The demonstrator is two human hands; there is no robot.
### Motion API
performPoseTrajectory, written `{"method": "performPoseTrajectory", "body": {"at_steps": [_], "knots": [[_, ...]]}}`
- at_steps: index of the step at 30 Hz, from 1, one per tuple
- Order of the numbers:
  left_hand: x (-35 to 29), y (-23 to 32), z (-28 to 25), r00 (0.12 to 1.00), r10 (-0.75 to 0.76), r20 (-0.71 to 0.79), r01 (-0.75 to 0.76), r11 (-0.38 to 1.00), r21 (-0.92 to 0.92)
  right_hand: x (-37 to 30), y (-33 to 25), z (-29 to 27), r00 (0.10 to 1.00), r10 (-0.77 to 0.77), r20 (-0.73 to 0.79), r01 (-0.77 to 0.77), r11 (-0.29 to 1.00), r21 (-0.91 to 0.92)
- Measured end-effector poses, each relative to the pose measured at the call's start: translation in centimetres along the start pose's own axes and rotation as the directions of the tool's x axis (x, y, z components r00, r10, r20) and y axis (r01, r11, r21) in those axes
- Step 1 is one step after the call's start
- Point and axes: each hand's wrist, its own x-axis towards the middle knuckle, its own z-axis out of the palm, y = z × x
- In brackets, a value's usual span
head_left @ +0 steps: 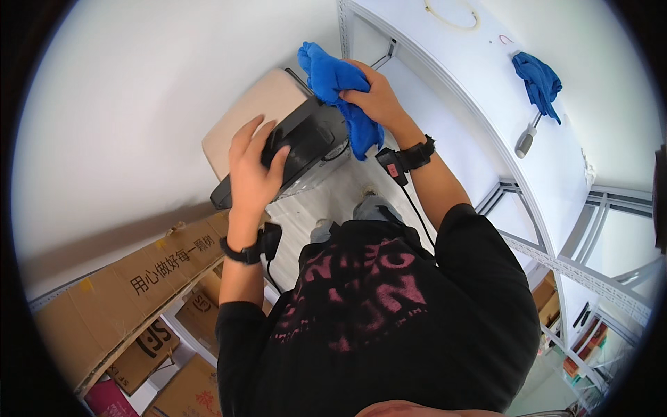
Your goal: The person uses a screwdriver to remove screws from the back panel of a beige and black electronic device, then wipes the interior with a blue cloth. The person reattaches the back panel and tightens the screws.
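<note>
My right hand (pixel 381 97) is closed round a bunched blue cloth (pixel 330 76), part of which hangs down below the fingers. The cloth is at the far right end of a long black device (pixel 306 139) with a raised, shiny top; its exact kind is unclear. At the middle of this device my left hand (pixel 256 167) has its fingers spread and curved over it. Whether those fingertips press on the surface cannot be told. Behind the black device stands a beige panel with rounded corners (pixel 240 115), leaning near the wall.
To the right runs a white shelf unit (pixel 445 76) with a second blue cloth (pixel 538 76) and a grey-handled screwdriver (pixel 526 142) on top. Cardboard boxes (pixel 125 285) line the lower left. A white wall (pixel 139 118) bounds the left side. Black cables hang from both wristbands.
</note>
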Motion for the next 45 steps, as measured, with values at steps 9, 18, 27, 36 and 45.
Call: {"method": "performPoseTrajectory", "body": {"at_steps": [9, 18, 27, 36, 45], "knots": [[1.2, 0.2, 5.2, 0.999, -0.036, -0.037, 0.037, 0.999, 0.026, -1.4, 2.7, -1.3, 1.0, 0.01, -0.014, -0.013, 0.983, -0.185], [-0.2, -1.5, 0.6, 0.972, -0.234, 0.017, 0.234, 0.962, -0.144, -2.7, -2.1, 3.3, 0.863, -0.482, 0.15, 0.474, 0.672, -0.569], [-8.5, -6.5, -5.6, 0.922, -0.388, 0.012, 0.387, 0.917, -0.095, -4.5, 1.9, 5.8, 0.779, -0.627, -0.01, 0.51, 0.642, -0.573], [-10.4, -8.5, -4.6, 0.974, -0.216, -0.062, 0.21, 0.973, -0.096, -9.9, 6.6, 11.5, 0.861, -0.452, -0.232, 0.183, 0.701, -0.689], [-10.4, -9.8, -4.5, 0.982, -0.172, -0.082, 0.166, 0.984, -0.069, -13.1, 6.8, 20.8, 0.875, -0.45, -0.181, 0.246, 0.733, -0.634]]}}
